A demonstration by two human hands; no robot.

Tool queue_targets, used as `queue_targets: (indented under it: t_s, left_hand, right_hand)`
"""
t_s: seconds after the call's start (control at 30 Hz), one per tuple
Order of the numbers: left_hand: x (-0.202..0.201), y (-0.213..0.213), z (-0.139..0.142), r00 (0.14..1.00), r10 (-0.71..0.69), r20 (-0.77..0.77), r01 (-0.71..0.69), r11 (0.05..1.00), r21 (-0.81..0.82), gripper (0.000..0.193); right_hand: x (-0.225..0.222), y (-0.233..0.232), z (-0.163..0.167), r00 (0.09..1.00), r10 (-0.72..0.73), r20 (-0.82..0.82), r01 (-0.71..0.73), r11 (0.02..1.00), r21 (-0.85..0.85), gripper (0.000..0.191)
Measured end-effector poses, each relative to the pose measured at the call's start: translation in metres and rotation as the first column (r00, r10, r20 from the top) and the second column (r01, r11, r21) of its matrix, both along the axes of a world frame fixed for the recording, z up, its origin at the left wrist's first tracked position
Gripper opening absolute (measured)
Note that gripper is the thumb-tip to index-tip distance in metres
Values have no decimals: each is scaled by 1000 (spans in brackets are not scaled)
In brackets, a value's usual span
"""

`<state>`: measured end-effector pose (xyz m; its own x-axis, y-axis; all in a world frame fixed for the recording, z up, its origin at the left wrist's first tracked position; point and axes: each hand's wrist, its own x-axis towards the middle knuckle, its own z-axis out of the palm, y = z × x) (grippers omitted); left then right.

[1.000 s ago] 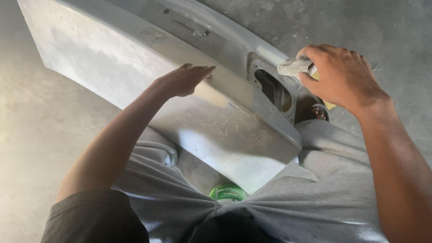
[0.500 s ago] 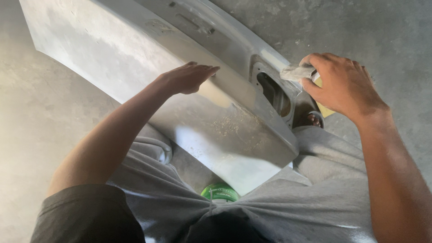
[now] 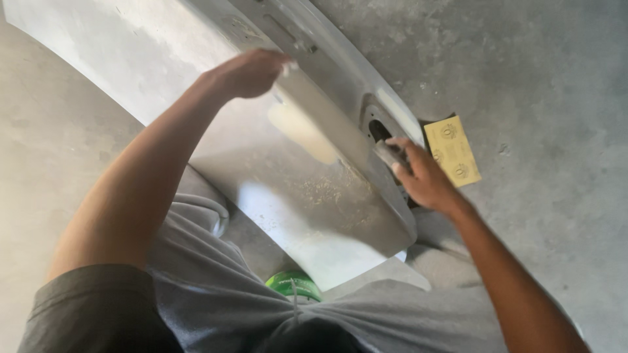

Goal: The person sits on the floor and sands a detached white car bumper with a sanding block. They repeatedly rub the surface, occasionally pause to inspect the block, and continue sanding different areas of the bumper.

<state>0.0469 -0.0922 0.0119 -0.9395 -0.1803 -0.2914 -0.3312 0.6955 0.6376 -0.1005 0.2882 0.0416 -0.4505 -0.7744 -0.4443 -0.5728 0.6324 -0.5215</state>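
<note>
Grey car panel (image 3: pixel 281 163) across lap, long axis far-left to near-right. Left hand (image 3: pixel 252 70) flat, open, on far upper edge, holding nothing. Right hand (image 3: pixel 418 173) pinches grey sanding pad (image 3: pixel 388 155) at cutout (image 3: pixel 379 129), near-right end. Yellow sandpaper sheet (image 3: pixel 453 150) on floor (image 3: pixel 556 98), just right.

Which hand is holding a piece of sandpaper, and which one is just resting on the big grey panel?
The right hand pinches the grey sandpaper piece by the panel's cutout. The left hand holds nothing; it presses on the grey panel.
</note>
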Motion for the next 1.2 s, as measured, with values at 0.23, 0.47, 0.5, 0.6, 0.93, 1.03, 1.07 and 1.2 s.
queue_targets:
  t_s: [0.23, 0.47, 0.5, 0.6, 0.93, 1.03, 1.07, 1.2]
  left_hand:
    - [3, -22, -55, 830, 249, -499, -347, 931, -114, 33]
    - [2, -9, -74, 751, 183, -634, -426, 868, -254, 24]
    - [3, -9, -73, 754, 185, -630, -423, 871, -251, 24]
    - [5, -9, -73, 748, 184, -637, -428, 868, -253, 23]
    - [0, -6, -78, 721, 175, -670, -477, 827, -297, 26]
    - [3, -6, -75, 747, 179, -641, -454, 841, -294, 27]
    - [3, -6, -74, 726, 163, -668, -462, 835, -299, 27]
    - [3, -5, -73, 680, 165, -715, -484, 833, -269, 27]
  right_hand:
    - [18, 35, -54, 996, 31, -85, -51, 968, -246, 45]
    - [18, -91, -81, 998, 59, -4, -56, 913, -403, 42]
    - [15, -119, -87, 995, 99, -5, -89, 867, -490, 40]
    - [8, -136, -88, 997, 32, 76, -2, 931, -364, 42]
    - [10, -125, -80, 983, -96, 157, 147, 921, -361, 31]
    - [6, -156, -91, 988, -99, 122, 136, 928, -348, 33]
    - [7, -147, -89, 976, -173, 136, 202, 948, -247, 35]
    - [19, -58, -69, 909, -195, 368, 325, 885, -333, 33]
